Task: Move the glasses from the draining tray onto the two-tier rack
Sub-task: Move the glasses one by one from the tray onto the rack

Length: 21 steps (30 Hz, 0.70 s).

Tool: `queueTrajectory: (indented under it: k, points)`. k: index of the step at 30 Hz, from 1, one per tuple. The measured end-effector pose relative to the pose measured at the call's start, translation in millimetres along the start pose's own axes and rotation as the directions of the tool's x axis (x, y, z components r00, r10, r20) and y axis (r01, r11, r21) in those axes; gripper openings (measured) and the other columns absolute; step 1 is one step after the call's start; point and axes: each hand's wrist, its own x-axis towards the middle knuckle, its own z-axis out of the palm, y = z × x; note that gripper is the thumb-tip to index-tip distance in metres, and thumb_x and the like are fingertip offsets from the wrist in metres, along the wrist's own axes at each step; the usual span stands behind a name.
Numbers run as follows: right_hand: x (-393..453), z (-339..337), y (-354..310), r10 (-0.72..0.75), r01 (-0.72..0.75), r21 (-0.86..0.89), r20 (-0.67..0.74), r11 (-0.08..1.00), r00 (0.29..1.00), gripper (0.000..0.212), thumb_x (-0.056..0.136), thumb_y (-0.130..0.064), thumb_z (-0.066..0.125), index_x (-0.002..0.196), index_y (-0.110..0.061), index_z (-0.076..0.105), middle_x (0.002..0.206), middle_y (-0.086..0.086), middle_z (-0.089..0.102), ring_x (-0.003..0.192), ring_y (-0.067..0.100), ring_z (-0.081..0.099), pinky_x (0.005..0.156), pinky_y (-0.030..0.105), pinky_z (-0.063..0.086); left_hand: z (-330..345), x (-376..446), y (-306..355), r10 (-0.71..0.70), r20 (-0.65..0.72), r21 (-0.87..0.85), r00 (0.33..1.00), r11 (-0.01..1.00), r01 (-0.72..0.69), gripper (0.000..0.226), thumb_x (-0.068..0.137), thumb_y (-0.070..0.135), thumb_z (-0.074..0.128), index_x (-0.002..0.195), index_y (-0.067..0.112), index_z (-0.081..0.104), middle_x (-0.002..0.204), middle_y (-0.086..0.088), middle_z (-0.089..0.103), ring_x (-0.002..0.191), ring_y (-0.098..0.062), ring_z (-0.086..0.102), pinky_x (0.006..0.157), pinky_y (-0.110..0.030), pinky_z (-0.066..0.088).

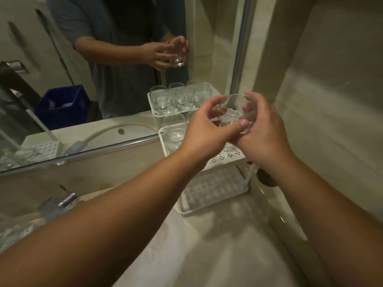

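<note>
Over the white two-tier rack (215, 179) beside the mirror (103, 79), I am holding a clear glass (233, 112) tilted between both hands, my left hand (205, 125) and right hand (263, 131) curling round it. Another glass (175, 131) is standing on the rack's upper tier.

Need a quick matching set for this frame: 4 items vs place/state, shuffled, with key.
Items:
1. held glass
2. upright glass
3. blue crate
4. lower tier

Place/state:
A. seen only in the mirror
B. standing on the rack's upper tier
C. gripped by left hand and right hand above the rack
D. no glasses visible on it

Pairs: 1-C, 2-B, 3-A, 4-D
</note>
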Motion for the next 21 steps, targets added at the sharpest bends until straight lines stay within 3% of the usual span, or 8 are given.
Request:
queueTrajectory:
  k: [2, 4, 7, 10, 14, 18, 21]
  points:
    - [12, -9, 7, 0.0, 0.0, -0.036, -0.012, 0.999, 1.0, 0.093, 0.059, -0.036, 0.091, 0.138, -0.037, 0.04, 0.117, -0.012, 0.053, 0.09, -0.012, 0.049, 0.062, 0.004, 0.034, 11, 12, 2, 0.03, 0.018, 0.054, 0.999, 0.998, -0.031, 0.076, 0.075, 0.026, 0.088, 0.141, 0.029, 0.05, 0.127, 0.005, 0.059, 0.101, -0.001, 0.06, 0.07, -0.013, 0.054]
    - [23, -17, 14, -0.012, 0.011, -0.066, -0.018, 0.998, 1.0, 0.093, 0.06, -0.035, 0.091, 0.138, -0.034, 0.041, 0.119, -0.009, 0.056, 0.092, -0.004, 0.054, 0.067, 0.009, 0.038, 20, 25, 3, 0.05, 0.032, 0.114, 0.998, 0.992, -0.053, 0.078, 0.075, 0.028, 0.088, 0.142, 0.029, 0.049, 0.128, 0.005, 0.059, 0.101, 0.0, 0.058, 0.069, -0.012, 0.05]
    - [37, -23, 26, -0.015, 0.011, -0.098, -0.036, 0.995, 0.999, 0.092, 0.061, -0.035, 0.09, 0.139, -0.03, 0.043, 0.124, -0.003, 0.06, 0.103, 0.012, 0.06, 0.076, 0.02, 0.047, 32, 44, 3, 0.062, 0.066, 0.24, 0.996, 0.968, -0.076, 0.079, 0.077, 0.035, 0.085, 0.145, 0.029, 0.045, 0.128, 0.005, 0.057, 0.11, -0.009, 0.057, 0.084, -0.024, 0.051]
    - [50, -23, 37, 0.005, -0.012, -0.114, -0.059, 0.993, 0.998, 0.089, 0.062, -0.034, 0.089, 0.139, -0.029, 0.043, 0.126, -0.003, 0.06, 0.104, 0.014, 0.059, 0.077, 0.023, 0.046, 39, 60, 0, 0.072, 0.096, 0.386, 0.993, 0.916, -0.104, 0.072, 0.087, 0.044, 0.073, 0.149, 0.03, 0.04, 0.134, -0.001, 0.056, 0.119, -0.016, 0.054, 0.1, -0.041, 0.05]
    - [63, -21, 54, 0.042, -0.047, -0.104, -0.053, 0.993, 0.998, 0.091, 0.062, -0.041, 0.088, 0.14, -0.028, 0.043, 0.126, -0.004, 0.061, 0.1, 0.011, 0.059, 0.077, 0.02, 0.043, 33, 77, -9, 0.119, 0.161, 0.587, 0.98, 0.787, -0.192, 0.061, 0.099, 0.048, 0.054, 0.154, 0.029, 0.035, 0.15, -0.005, 0.05, 0.135, -0.02, 0.047, 0.106, -0.038, 0.043]
    - [75, -16, 71, 0.135, -0.14, -0.09, -0.057, 0.986, 0.989, 0.095, 0.062, -0.048, 0.086, 0.143, -0.028, 0.04, 0.133, -0.003, 0.058, 0.113, 0.014, 0.058, 0.083, 0.022, 0.04, 14, 92, -26, 0.095, 0.159, 0.776, 0.983, 0.603, -0.184, 0.063, 0.096, 0.041, 0.059, 0.153, 0.027, 0.037, 0.153, 0.001, 0.046, 0.138, -0.017, 0.045, 0.109, -0.031, 0.035]
    - [83, -6, 81, 0.183, -0.184, -0.107, -0.022, 0.977, 0.983, 0.096, 0.065, -0.045, 0.085, 0.146, -0.027, 0.037, 0.137, -0.001, 0.055, 0.117, 0.016, 0.056, 0.084, 0.023, 0.039, 8, 94, -42, 0.026, 0.215, 0.851, 0.976, 0.485, -0.2, 0.067, 0.095, 0.046, 0.059, 0.154, 0.027, 0.034, 0.156, -0.001, 0.042, 0.141, -0.021, 0.04, 0.112, -0.036, 0.033]
